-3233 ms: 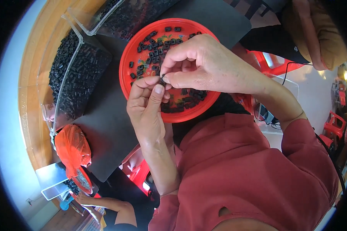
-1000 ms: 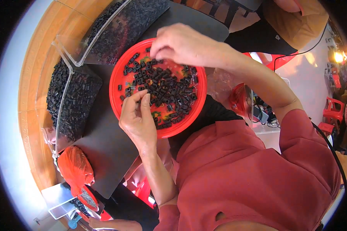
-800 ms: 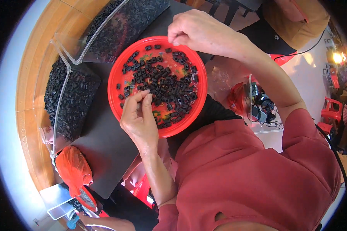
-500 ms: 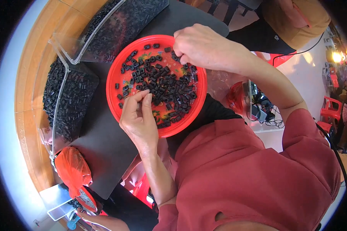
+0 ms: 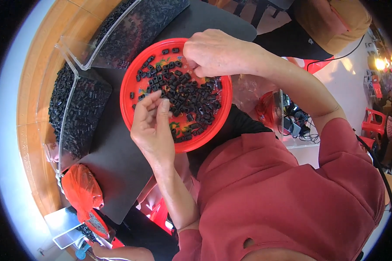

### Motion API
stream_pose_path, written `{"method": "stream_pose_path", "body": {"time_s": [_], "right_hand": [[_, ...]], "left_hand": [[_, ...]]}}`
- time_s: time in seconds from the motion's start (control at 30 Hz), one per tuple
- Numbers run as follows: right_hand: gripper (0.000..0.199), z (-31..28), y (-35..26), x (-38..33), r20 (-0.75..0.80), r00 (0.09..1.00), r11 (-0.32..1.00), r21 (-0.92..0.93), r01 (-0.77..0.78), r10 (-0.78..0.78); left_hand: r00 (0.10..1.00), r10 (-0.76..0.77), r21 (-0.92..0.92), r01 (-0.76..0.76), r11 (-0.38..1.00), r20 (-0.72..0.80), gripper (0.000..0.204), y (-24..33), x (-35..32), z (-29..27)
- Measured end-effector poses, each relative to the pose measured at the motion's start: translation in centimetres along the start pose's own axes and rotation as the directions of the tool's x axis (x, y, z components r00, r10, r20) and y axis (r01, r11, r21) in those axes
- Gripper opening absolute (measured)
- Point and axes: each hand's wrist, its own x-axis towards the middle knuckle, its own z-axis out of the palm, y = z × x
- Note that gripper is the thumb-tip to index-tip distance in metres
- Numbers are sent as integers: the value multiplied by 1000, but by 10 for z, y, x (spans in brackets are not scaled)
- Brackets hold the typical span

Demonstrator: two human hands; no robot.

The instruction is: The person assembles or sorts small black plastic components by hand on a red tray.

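Observation:
A round red tray (image 5: 125, 119) with a printed bottom holds many small black plastic parts (image 5: 178, 93), block-shaped with holes, heaped toward its middle and right. My left hand (image 5: 152, 126) is over the tray's near left side, thumb and fingertips drawn close together in a loose pinch. Dark parts lie right behind the fingertips, so I cannot make out what they hold. Over the far right rim, my right hand (image 5: 217, 52) is closed, fingers curled down toward the parts. Its fingertips are mostly hidden under the hand.
Clear bins (image 5: 76, 82) full of black parts stand along the table's left and far side. A red plastic bag (image 5: 82, 187) sits on the dark table (image 5: 122, 182) at lower left. Another person's arm (image 5: 126, 252) shows below it. Right of the tray, a clear box (image 5: 296, 119) holds cables.
My right hand has moved left, further in over the tray. My left hand has shifted slightly left and up, its thumb and forefinger a little further apart. The tray has moved barely.

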Motion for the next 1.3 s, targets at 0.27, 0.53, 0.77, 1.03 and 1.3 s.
{"method": "stream_pose_path", "body": {"time_s": [0.27,0.53,0.77,1.03,1.3], "right_hand": [[15,-23,-26,-5,-84,995,821,563,95,-58],[7,-16,-3,-16,-128,992,999,-49,0,-6],[8,-8,-7,-5,-239,968,993,67,93,-74],[9,-5,-11,-11,-123,992,966,-254,-45,14],[8,3,-9,-14,-92,995,999,-16,-43,41]], "left_hand": [[970,-74,-566,195,801,230,25,5,5,22],[996,-74,-495,90,864,53,23,-9,-3,12],[997,-68,-455,44,890,-38,26,-11,-7,16],[999,-52,-391,48,919,1,25,-16,-7,11],[999,-44,-417,52,907,30,24,-15,-7,11]]}}
